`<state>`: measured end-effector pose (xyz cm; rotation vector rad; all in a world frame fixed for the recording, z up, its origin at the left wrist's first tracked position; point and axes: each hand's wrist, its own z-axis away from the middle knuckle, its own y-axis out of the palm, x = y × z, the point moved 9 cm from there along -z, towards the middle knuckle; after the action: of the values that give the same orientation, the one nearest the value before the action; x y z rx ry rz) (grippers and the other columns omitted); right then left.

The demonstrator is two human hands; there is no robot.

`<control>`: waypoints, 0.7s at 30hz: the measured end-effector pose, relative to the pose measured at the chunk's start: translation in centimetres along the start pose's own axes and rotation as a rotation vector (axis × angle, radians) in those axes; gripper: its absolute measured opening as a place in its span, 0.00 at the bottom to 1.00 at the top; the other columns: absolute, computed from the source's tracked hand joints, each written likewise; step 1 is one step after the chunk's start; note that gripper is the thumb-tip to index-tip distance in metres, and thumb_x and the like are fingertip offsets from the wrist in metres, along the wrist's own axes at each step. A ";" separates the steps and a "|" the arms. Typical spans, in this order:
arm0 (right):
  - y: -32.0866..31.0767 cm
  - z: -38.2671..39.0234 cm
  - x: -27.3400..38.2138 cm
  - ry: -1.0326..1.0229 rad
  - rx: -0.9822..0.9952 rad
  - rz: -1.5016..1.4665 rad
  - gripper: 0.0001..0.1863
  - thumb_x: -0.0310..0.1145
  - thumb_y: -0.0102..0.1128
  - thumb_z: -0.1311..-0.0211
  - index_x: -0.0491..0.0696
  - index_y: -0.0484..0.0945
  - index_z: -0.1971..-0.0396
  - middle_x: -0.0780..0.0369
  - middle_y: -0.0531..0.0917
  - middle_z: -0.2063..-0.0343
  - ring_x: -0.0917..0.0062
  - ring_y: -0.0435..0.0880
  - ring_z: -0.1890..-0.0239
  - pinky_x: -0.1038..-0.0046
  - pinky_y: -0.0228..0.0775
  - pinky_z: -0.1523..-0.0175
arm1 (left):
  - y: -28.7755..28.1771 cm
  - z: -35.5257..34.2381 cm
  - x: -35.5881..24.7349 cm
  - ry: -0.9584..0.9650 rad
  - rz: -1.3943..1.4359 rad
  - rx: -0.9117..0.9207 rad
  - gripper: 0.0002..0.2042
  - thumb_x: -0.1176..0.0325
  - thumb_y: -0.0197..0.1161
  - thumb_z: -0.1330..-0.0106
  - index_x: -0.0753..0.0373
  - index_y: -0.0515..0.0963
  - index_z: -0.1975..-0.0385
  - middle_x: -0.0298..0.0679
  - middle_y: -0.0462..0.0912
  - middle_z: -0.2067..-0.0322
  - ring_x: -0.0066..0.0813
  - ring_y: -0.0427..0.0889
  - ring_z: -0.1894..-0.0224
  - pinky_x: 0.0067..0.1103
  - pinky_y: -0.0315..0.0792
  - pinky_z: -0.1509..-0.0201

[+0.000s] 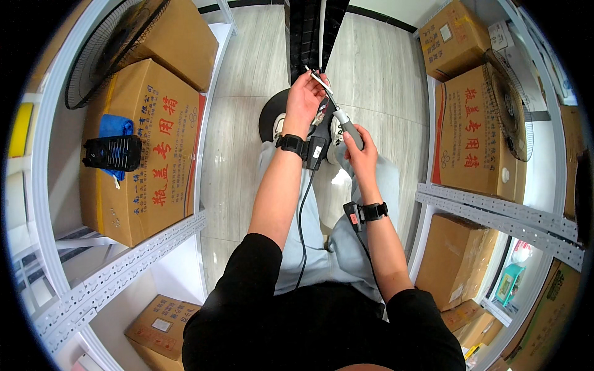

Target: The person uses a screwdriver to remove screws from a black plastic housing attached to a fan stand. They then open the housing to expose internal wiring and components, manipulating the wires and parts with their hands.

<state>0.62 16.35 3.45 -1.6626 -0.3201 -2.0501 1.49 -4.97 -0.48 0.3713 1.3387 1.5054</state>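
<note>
1. Two bare hands are busy: the right grip (362,150) wraps a grey-and-white-handled tool (347,126) with a thin shaft; the left grip (302,102) pinches a slim white piece (321,81) beside the tall black column (299,37).
2. Uneven pressure could slip the shaft into nearby fingertips.
3. A loosened pinch might drop the white piece.

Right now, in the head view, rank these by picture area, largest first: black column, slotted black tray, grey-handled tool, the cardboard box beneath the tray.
1. Cardboard box
2. Black column
3. Slotted black tray
4. Grey-handled tool, in the right hand
True sizes may differ.
</note>
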 end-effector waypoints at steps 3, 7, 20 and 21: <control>0.2 0.1 0.3 0.010 -0.003 -0.016 0.20 0.38 0.67 0.41 0.44 0.77 0.52 0.68 0.78 0.78 0.88 0.73 0.82 0.82 0.61 0.79 | 0.0 0.0 -0.1 -0.001 0.000 -0.004 0.10 0.61 0.58 0.34 0.62 0.77 0.65 0.40 0.83 0.66 0.30 0.80 0.63 0.21 0.70 0.63; 0.3 0.2 0.5 0.017 -0.008 -0.030 0.20 0.38 0.67 0.41 0.44 0.77 0.53 0.68 0.78 0.79 0.88 0.72 0.83 0.82 0.61 0.79 | -0.2 -0.1 -0.2 -0.007 0.004 -0.034 0.11 0.61 0.59 0.35 0.63 0.77 0.64 0.40 0.83 0.65 0.30 0.80 0.62 0.20 0.70 0.63; 0.8 0.6 2.0 0.071 -0.009 -0.079 0.20 0.39 0.65 0.39 0.42 0.76 0.52 0.67 0.79 0.78 0.87 0.73 0.85 0.82 0.61 0.81 | -0.3 -0.5 -0.2 0.011 0.098 -0.035 0.09 0.65 0.59 0.35 0.65 0.76 0.64 0.42 0.81 0.62 0.32 0.79 0.62 0.20 0.72 0.62; 0.9 0.7 2.1 0.072 -0.006 -0.086 0.21 0.39 0.65 0.39 0.42 0.76 0.52 0.67 0.79 0.77 0.87 0.73 0.85 0.82 0.60 0.81 | -0.5 -0.6 -0.2 0.016 0.101 -0.040 0.09 0.64 0.60 0.35 0.64 0.76 0.65 0.42 0.81 0.63 0.31 0.79 0.62 0.20 0.72 0.62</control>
<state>1.32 15.46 5.54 -1.5994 -0.3666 -2.1700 1.38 -5.53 -1.03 0.4072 1.3167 1.6193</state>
